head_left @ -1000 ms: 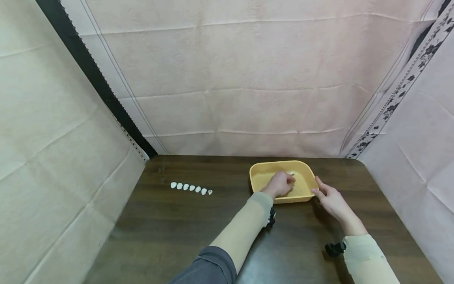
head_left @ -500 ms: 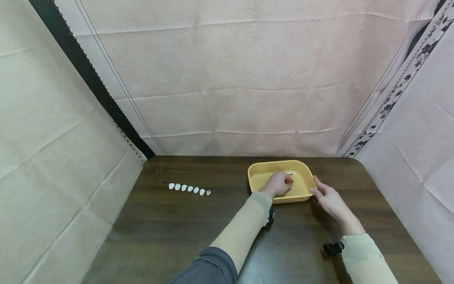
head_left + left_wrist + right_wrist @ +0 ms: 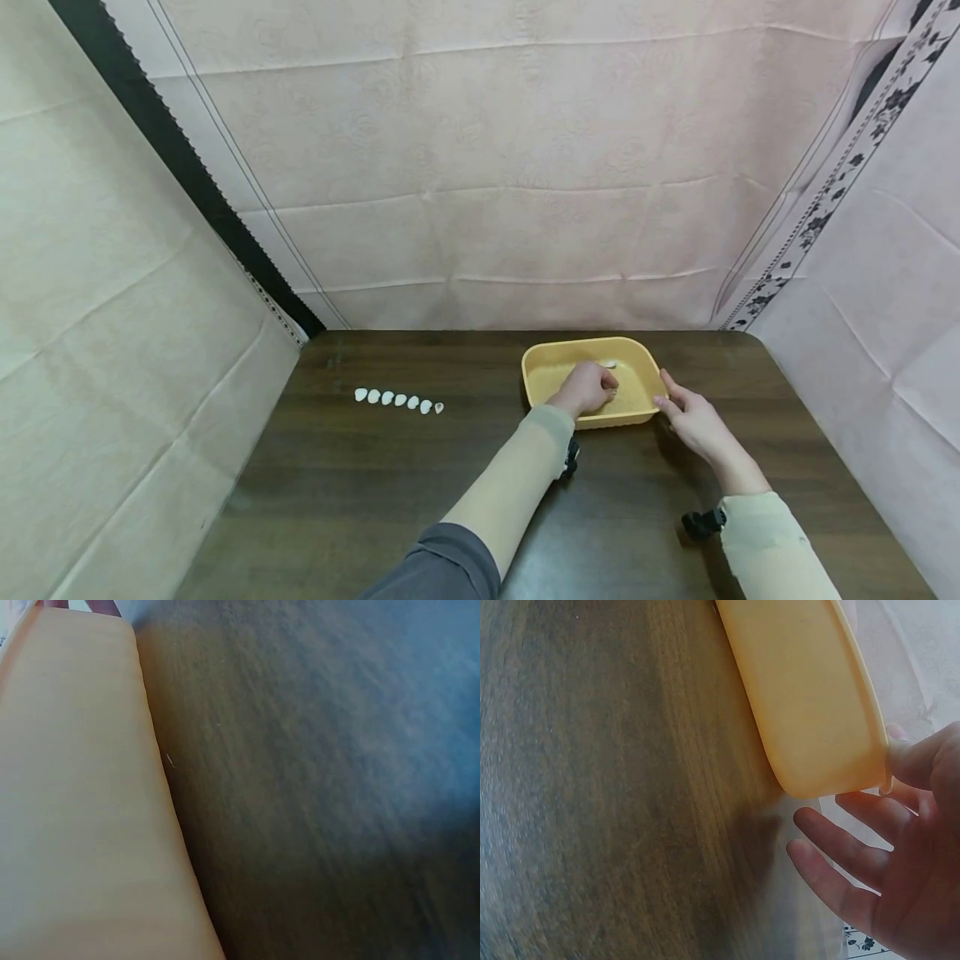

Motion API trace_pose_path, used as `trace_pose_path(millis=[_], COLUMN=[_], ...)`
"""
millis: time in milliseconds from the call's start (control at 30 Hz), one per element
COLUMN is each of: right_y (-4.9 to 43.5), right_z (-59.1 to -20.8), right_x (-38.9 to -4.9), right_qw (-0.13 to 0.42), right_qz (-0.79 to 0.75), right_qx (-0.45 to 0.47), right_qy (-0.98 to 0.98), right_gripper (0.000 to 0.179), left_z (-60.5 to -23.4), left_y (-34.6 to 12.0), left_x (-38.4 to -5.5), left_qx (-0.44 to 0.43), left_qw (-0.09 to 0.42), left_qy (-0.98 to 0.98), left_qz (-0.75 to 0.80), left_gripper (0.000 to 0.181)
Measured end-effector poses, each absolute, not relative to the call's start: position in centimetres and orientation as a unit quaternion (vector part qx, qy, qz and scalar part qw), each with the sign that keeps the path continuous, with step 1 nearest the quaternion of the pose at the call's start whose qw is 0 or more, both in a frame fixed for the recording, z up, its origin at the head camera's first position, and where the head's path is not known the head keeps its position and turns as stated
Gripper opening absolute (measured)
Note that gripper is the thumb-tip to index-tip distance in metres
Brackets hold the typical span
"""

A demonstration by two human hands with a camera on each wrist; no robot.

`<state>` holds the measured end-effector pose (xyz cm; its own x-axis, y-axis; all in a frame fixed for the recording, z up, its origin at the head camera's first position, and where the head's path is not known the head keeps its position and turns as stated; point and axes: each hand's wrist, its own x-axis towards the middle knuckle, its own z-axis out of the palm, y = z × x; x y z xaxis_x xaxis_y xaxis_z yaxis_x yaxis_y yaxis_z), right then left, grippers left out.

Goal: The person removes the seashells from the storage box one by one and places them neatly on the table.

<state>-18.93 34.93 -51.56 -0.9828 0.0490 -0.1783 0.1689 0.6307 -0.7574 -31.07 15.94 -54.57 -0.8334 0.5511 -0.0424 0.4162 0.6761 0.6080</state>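
Note:
A yellow plastic tray (image 3: 540,371) stands at the back right of the table in the head view. My left hand (image 3: 583,388) reaches inside it with fingers bent down towards its floor; what the fingertips touch or hold is hidden. Beside them lies a small white piece (image 3: 611,364), flat and perhaps shell-like. My right hand (image 3: 693,423) pinches the tray's right rim between thumb and fingers. From the right wrist view, the thumb lies over the rim and the other fingers of the right hand (image 3: 922,862) spread below it. The left wrist view shows mostly the tray's outer wall (image 3: 90,787).
Several small white pieces (image 3: 400,400) lie in a slanting row on the dark wooden table (image 3: 375,492), left of the tray. White cloth (image 3: 487,167) hangs behind the table and along both sides.
The whole head view has shifted slightly, moving everything a little to the left. Both hands keep nearly the same places at the tray, and the row of white pieces looks unchanged.

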Motion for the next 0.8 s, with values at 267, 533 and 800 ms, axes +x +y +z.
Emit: trace_pose_path(millis=[267, 533, 800], right_y=[34.83, 34.72, 34.76], right_z=[-51.52, -51.55, -51.57], right_x=[-18.91, -18.90, -18.90], right_qw=[0.070, 0.063, 0.065], right_qz=[-0.428, -0.429, -0.427], right_qx=[0.057, 0.051, 0.056], right_qy=[0.899, 0.900, 0.900], right_gripper=[0.068, 0.067, 0.067], left_z=[-54.07, -54.05, -53.78], left_y=[16.02, 16.22, 16.03], left_x=[-30.77, -30.69, -30.65], left_qx=[0.273, 0.284, 0.294], left_qw=[0.115, 0.103, 0.104], left_qy=[0.917, 0.927, 0.925], left_qz=[0.268, 0.222, 0.217], left_gripper=[0.014, 0.007, 0.007])
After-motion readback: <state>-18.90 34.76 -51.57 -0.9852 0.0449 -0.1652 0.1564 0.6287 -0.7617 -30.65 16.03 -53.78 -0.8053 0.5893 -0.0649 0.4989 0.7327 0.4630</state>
